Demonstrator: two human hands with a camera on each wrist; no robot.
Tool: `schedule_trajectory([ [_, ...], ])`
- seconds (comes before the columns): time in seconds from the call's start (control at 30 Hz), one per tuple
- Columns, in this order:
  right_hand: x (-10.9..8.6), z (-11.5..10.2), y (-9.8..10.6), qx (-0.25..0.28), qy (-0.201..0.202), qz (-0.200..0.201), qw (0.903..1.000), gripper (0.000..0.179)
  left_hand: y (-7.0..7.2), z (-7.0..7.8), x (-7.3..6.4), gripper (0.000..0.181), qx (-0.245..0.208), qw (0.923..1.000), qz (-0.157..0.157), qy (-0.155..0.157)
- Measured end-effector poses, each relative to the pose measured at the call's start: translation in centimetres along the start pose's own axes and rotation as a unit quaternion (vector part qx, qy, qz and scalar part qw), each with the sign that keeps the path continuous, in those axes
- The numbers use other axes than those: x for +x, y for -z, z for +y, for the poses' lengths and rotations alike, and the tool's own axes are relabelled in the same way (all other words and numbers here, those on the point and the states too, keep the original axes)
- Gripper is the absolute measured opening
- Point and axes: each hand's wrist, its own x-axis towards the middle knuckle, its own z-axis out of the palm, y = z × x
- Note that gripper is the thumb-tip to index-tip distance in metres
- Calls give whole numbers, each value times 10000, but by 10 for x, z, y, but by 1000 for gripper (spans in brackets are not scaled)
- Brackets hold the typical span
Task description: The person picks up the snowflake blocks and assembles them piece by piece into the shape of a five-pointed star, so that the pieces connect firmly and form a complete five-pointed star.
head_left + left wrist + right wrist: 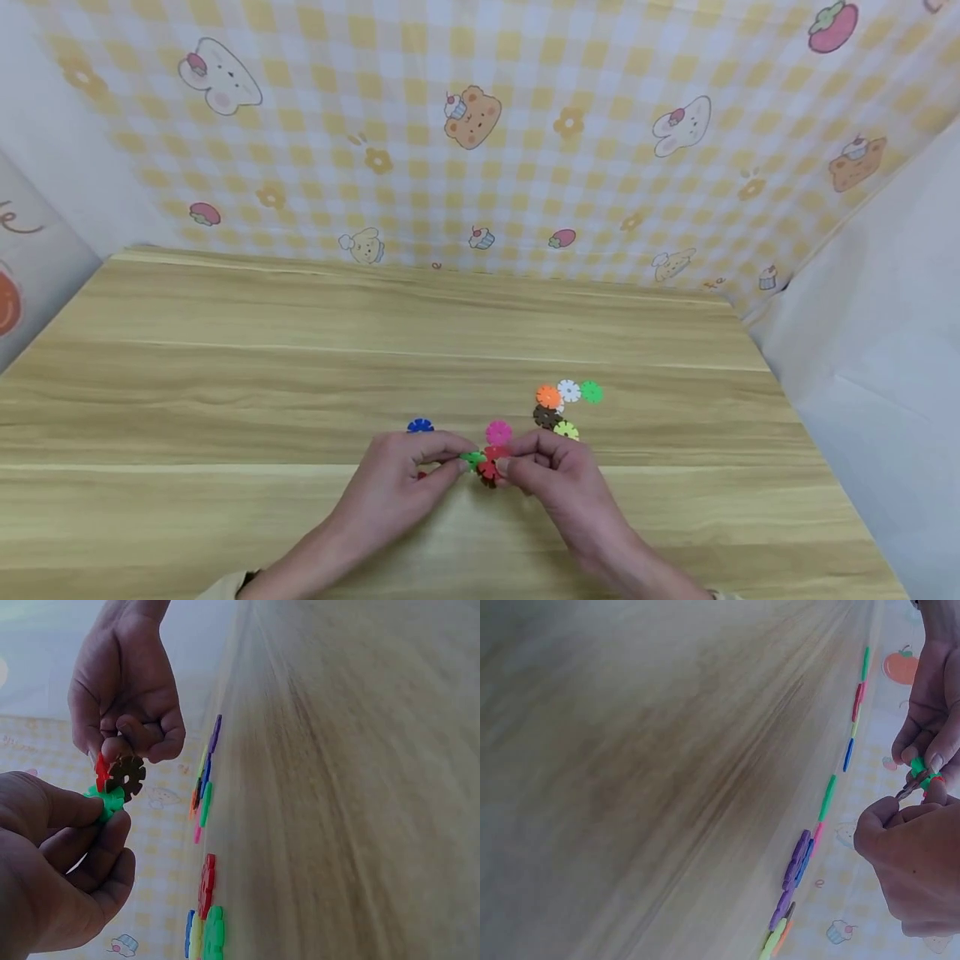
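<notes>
Between thumb and fingers, my left hand [408,475] pinches a green notched plastic disc [107,801]. My right hand [558,479] holds a red notched disc [492,461] by its edge. A dark brown disc [129,778] sits against the red and green ones in the left wrist view. The three pieces meet just above the table; whether their slots interlock cannot be made out. In the right wrist view both hands partly cover the pieces.
A pink disc [498,432] lies just beyond the hands. Orange [547,396], white [569,390], green [592,392], brown [546,417] and yellow [567,430] discs lie beyond the right hand. By the left hand is a blue disc [421,425]. A patterned cloth hangs behind the wooden table [300,392].
</notes>
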Motion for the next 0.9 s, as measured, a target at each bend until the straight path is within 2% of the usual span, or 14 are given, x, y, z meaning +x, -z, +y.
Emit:
schedule_trajectory([
  [0.27,3,-2,-5,145,33,-142,9998,26,3,-1,-2,19,16,9997,217,-107],
  [0.43,2,-3,-3,327,-5,-248,9992,28,4,-2,1,17,-96,9998,177,-63],
  [0.57,1,-2,-3,213,-49,-292,9993,29,10,-2,2,14,-434,9988,-40,238],
  [0.7,1,-2,1,-146,-82,-255,9995,32,19,-4,1,12,-763,9939,-288,741],
  [0.83,0,4,16,-711,70,142,9973,33,28,-9,5,16,-793,9887,-278,1244],
  [0.9,-2,9,27,-1212,267,396,9915,31,35,-12,9,18,-806,9852,-186,1504],
])
